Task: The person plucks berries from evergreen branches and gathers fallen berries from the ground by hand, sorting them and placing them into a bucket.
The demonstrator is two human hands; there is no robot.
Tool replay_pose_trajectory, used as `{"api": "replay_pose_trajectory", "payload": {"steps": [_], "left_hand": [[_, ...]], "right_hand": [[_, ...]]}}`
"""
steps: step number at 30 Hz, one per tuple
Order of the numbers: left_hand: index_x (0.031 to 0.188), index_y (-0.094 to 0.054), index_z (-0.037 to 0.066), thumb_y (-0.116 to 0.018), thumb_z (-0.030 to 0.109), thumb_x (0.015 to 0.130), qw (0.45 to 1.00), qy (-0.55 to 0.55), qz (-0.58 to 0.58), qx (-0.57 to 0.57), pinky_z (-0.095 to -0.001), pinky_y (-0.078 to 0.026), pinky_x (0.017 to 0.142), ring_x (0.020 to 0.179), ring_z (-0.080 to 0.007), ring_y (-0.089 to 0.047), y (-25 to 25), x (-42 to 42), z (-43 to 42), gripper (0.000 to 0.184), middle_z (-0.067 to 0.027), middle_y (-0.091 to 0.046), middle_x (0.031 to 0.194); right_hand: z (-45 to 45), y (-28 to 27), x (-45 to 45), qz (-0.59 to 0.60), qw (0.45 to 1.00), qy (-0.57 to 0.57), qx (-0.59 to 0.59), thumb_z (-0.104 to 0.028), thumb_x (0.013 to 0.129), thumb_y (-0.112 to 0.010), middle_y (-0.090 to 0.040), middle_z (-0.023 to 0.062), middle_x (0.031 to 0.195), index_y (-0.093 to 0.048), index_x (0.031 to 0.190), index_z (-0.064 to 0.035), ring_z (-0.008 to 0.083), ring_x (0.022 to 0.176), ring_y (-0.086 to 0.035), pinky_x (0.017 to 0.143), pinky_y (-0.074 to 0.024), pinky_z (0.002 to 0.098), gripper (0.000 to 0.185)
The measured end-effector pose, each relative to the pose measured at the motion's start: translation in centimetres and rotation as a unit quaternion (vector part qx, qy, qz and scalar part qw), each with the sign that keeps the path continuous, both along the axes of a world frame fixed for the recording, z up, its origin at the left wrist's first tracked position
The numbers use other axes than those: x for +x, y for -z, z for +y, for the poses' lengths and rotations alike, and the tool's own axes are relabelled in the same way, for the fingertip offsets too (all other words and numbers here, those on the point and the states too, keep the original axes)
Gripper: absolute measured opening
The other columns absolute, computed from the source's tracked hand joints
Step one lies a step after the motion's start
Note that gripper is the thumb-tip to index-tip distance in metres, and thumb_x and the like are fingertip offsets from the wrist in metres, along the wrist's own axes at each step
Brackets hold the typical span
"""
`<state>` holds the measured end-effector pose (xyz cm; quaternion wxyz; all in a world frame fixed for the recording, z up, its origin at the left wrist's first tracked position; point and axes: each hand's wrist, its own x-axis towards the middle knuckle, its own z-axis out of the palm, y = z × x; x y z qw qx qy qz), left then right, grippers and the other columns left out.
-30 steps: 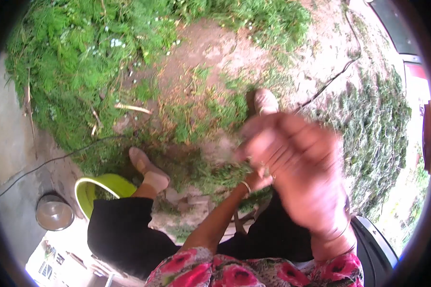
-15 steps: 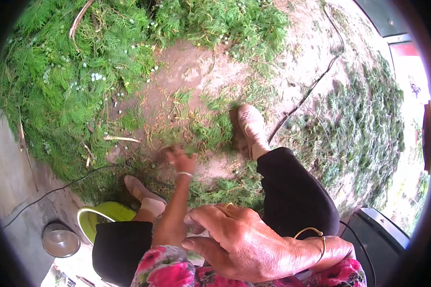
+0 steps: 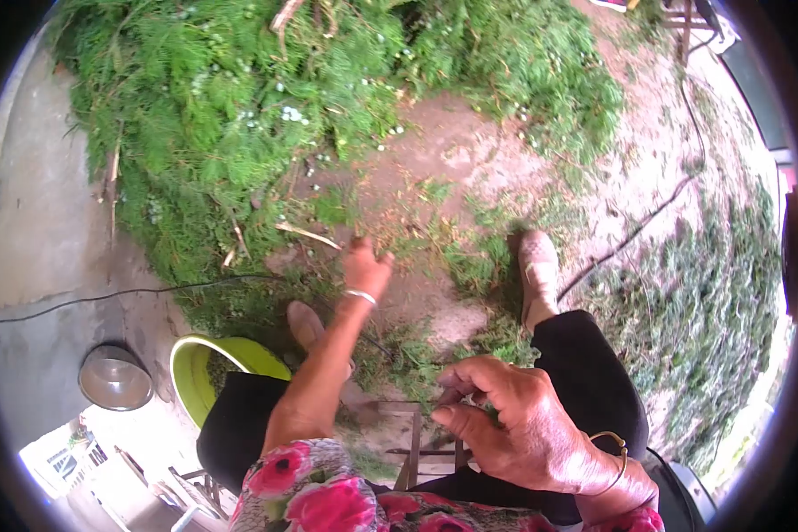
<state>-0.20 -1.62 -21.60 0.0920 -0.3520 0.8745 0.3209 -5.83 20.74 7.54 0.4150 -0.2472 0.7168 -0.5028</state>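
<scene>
My left hand [image 3: 366, 269], with a silver bracelet at the wrist, reaches out low over the littered ground. Its thumb stands apart from the fingers, whose tips are partly hidden, and I see nothing held. A pale bare stick [image 3: 308, 234] lies just beyond it. Close to my lap, my right hand [image 3: 519, 421] is curled with thumb and fingers drawn together; whatever they hold is too small to make out. Around my feet lie loose green sprigs [image 3: 474, 262]. A large heap of leafy evergreen branches [image 3: 230, 115] with pale berries spreads ahead and to the left.
A lime-green bucket [image 3: 186, 355] leans beside my left leg, with a metal bowl [image 3: 115, 379] left of it. Black cables [image 3: 106, 298] cross the floor. More cut greenery [image 3: 700, 293] covers the ground at right. A wooden frame [image 3: 412, 448] shows between my legs.
The view has shifted, so the ground appears further right. My left hand's blurred motion over the sprigs has ended, and it is now near the pale stick. My right hand remains curled.
</scene>
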Motion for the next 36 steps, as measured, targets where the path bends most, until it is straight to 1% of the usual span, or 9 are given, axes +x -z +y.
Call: {"api": "replay_pose_trajectory", "payload": {"steps": [4,10,12,18,24,29,32,34,36], "left_hand": [[0.103,-0.060,-0.004,-0.075,0.022,0.067,0.981,-0.173,0.073,-0.041,-0.0409,-0.047,0.085,0.094,-0.0396,-0.060,-3.2,-2.5,-11.1,0.047,-0.0262,-0.062,0.095],[0.124,-0.044,-0.007,-0.076,0.016,0.067,0.920,-0.149,0.148,-0.332,-0.0396,-0.052,0.076,0.094,-0.0390,-0.059,-7.5,-4.3,-23.7,0.069,-0.0252,-0.058,0.106],[0.134,-0.031,-0.007,-0.075,0.008,0.069,0.911,-0.297,0.284,-0.046,-0.0335,-0.053,0.060,0.090,-0.0316,-0.060,-9.2,-5.6,-25.9,0.080,-0.0221,-0.056,0.111],[0.139,-0.023,-0.004,-0.072,0.002,0.071,0.821,-0.330,0.441,0.153,-0.0262,-0.048,0.049,0.076,-0.0212,-0.059,-17.2,-12.3,-27.4,0.083,-0.0202,-0.057,0.107],[0.095,-0.055,-0.005,-0.074,0.013,0.074,0.718,-0.334,0.484,0.372,-0.0299,-0.051,0.053,0.063,-0.0206,-0.059,-19.5,-17.1,-28.4,0.034,-0.0147,-0.061,0.085],[0.092,-0.061,-0.003,-0.065,0.041,0.081,0.976,-0.049,0.209,-0.012,-0.0383,-0.048,0.064,0.075,-0.0297,-0.063,-19.4,-23.7,-22.9,0.045,-0.0162,-0.064,0.080],[0.096,-0.059,-0.004,-0.066,0.027,0.080,0.967,0.046,0.134,-0.213,-0.0485,-0.046,0.075,0.078,-0.0395,-0.058,-21.4,-26.7,-17.4,0.036,-0.0194,-0.060,0.082],[0.106,-0.052,-0.007,-0.067,0.016,0.076,0.767,0.094,0.328,-0.543,-0.0469,-0.044,0.081,0.092,-0.0389,-0.055,-21.5,-27.9,-14.0,0.041,-0.0234,-0.056,0.098],[0.115,-0.047,-0.007,-0.069,0.010,0.072,0.770,0.169,0.347,-0.508,-0.0439,-0.044,0.086,0.102,-0.0397,-0.051,-20.1,-29.1,-10.8,0.051,-0.0268,-0.050,0.110]], "right_hand": [[-1.9,-0.8,-0.4,0.024,0.999,-0.014,0.034,-0.007,0.077,-0.068,-0.063,0.0157,0.080,-0.058,0.096,0.0038,0.0254,0.074,-0.065,0.062,-0.0497,0.0317,0.024],[-3.3,-1.1,-0.8,-0.017,0.993,0.010,0.117,-0.007,0.076,-0.066,-0.064,0.0167,0.079,-0.060,0.093,0.0055,0.0222,0.074,-0.065,0.066,-0.0491,0.0316,0.022],[-3.8,-0.8,-0.7,-0.013,0.993,0.017,0.120,-0.009,0.076,-0.067,-0.065,0.0175,0.080,-0.060,0.092,0.0056,0.0237,0.076,-0.065,0.067,-0.0496,0.0324,0.023],[-5.6,1.4,-0.7,0.074,0.992,-0.045,0.092,-0.012,0.078,-0.067,-0.064,0.0190,0.080,-0.060,0.094,0.0050,0.0314,0.078,-0.066,0.066,-0.0510,0.0356,0.025],[-7.6,2.9,-1.6,0.108,0.990,-0.056,0.068,-0.018,0.080,-0.064,-0.058,0.0217,0.071,-0.050,0.086,0.0015,0.0431,0.069,-0.058,0.060,-0.0457,0.0484,0.025],[-8.1,3.4,-3.1,0.125,0.983,-0.064,0.115,-0.017,0.081,-0.063,-0.060,0.0203,0.072,-0.056,0.093,0.0027,0.0406,0.072,-0.059,0.062,-0.0475,0.0455,0.025],[-8.1,3.3,-3.5,0.164,0.978,-0.054,0.115,-0.018,0.080,-0.064,-0.059,0.0207,0.073,-0.054,0.095,0.0017,0.0403,0.073,-0.059,0.062,-0.0471,0.0470,0.026],[-7.7,2.4,-4.0,0.140,0.980,-0.047,0.135,-0.018,0.080,-0.064,-0.059,0.0212,0.075,-0.053,0.095,0.0013,0.0409,0.073,-0.059,0.062,-0.0467,0.0483,0.027],[-6.8,1.2,-4.7,0.138,0.979,-0.090,0.121,-0.024,0.082,-0.061,-0.060,0.0224,0.075,-0.048,0.088,0.0030,0.0404,0.074,-0.060,0.064,-0.0491,0.0479,0.030]]}}
